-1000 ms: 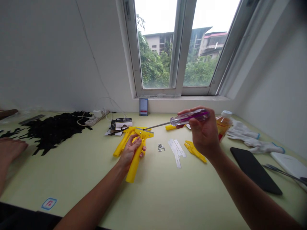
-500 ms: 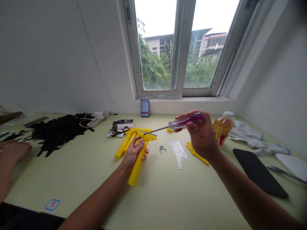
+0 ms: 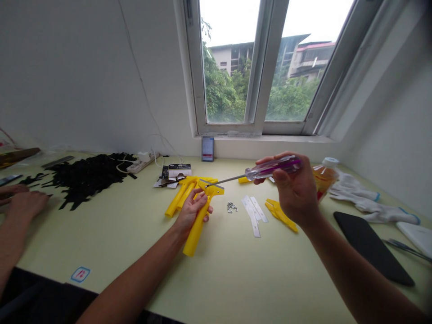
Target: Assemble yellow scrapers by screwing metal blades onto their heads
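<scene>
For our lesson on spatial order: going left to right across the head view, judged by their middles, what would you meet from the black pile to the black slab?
Black pile → power strip → left hand → small metal parts → white strips → right hand → black slab.

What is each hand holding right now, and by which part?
Left hand: the yellow T-shaped tool, by the upper handle, just below its head. Right hand: the screwdriver, by its clear-and-purple handle.

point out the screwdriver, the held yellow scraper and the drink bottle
Screwdriver (image 3: 261, 171): head view, on its clear handle.
Yellow scraper (image 3: 196, 229): head view, on its handle.
Drink bottle (image 3: 325, 179): head view, on its side.
</scene>
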`<state>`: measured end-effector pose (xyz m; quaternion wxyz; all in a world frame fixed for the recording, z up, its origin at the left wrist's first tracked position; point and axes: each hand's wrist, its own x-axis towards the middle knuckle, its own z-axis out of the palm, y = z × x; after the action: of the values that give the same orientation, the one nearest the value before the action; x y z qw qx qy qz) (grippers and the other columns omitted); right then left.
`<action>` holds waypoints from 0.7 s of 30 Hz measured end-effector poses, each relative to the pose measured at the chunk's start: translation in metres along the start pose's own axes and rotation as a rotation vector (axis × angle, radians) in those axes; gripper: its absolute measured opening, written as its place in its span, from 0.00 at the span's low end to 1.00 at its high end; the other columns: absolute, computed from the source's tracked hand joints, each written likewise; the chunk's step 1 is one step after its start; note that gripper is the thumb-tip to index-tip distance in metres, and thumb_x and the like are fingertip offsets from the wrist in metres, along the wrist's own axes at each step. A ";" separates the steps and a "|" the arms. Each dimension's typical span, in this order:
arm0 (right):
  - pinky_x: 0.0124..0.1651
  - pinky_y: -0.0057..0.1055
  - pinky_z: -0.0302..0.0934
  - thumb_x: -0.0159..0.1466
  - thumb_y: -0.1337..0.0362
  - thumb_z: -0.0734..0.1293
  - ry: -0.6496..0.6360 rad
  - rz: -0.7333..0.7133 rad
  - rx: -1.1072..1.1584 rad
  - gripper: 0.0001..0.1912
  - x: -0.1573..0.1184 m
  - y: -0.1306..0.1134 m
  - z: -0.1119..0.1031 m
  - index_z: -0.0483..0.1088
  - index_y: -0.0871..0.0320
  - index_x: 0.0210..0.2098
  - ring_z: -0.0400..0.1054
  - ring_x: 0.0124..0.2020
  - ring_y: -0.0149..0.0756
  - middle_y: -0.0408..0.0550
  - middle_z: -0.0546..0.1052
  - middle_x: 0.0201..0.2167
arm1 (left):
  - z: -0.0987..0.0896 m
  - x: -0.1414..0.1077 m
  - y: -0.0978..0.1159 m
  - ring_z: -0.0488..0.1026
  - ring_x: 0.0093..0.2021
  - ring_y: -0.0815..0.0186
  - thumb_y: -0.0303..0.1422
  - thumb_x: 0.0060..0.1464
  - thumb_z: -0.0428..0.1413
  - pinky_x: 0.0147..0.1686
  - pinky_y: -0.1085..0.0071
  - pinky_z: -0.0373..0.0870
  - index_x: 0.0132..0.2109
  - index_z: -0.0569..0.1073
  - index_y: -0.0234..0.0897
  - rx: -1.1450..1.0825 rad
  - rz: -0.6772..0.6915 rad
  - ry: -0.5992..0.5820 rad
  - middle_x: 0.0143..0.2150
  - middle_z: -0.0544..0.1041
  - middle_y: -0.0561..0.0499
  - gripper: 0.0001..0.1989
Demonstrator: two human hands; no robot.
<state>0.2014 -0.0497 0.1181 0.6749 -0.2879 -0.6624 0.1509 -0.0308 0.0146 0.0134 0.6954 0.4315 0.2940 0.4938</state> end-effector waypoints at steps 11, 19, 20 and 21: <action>0.36 0.37 0.73 0.66 0.62 0.64 -0.031 -0.011 0.001 0.10 0.000 0.000 0.001 0.60 0.51 0.46 0.76 0.38 0.38 0.50 0.77 0.45 | 0.001 -0.001 0.002 0.73 0.25 0.73 0.36 0.48 0.66 0.14 0.81 0.64 0.46 0.63 0.41 -0.053 -0.044 0.021 0.44 0.69 0.52 0.22; 0.37 0.39 0.74 0.67 0.64 0.63 -0.127 -0.048 -0.003 0.12 -0.005 0.000 0.000 0.60 0.49 0.50 0.75 0.38 0.38 0.47 0.76 0.46 | -0.001 0.000 0.004 0.74 0.25 0.71 0.35 0.47 0.65 0.14 0.81 0.63 0.46 0.63 0.41 -0.060 -0.060 0.016 0.39 0.70 0.53 0.22; 0.37 0.39 0.74 0.67 0.64 0.63 -0.120 -0.052 -0.018 0.12 -0.005 0.000 0.001 0.60 0.49 0.49 0.76 0.37 0.38 0.47 0.76 0.45 | -0.001 -0.001 0.004 0.74 0.25 0.71 0.35 0.48 0.65 0.14 0.81 0.63 0.46 0.63 0.41 -0.055 -0.059 0.014 0.39 0.70 0.53 0.22; 0.37 0.39 0.74 0.67 0.64 0.64 -0.098 -0.049 -0.039 0.12 -0.006 -0.001 0.002 0.60 0.50 0.49 0.76 0.36 0.37 0.47 0.76 0.44 | 0.000 -0.001 0.004 0.73 0.25 0.71 0.35 0.48 0.65 0.14 0.81 0.63 0.46 0.63 0.41 -0.049 -0.055 0.014 0.39 0.70 0.53 0.22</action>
<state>0.1990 -0.0532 0.1136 0.6393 -0.2772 -0.7044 0.1353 -0.0331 0.0146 0.0165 0.7171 0.4027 0.2981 0.4845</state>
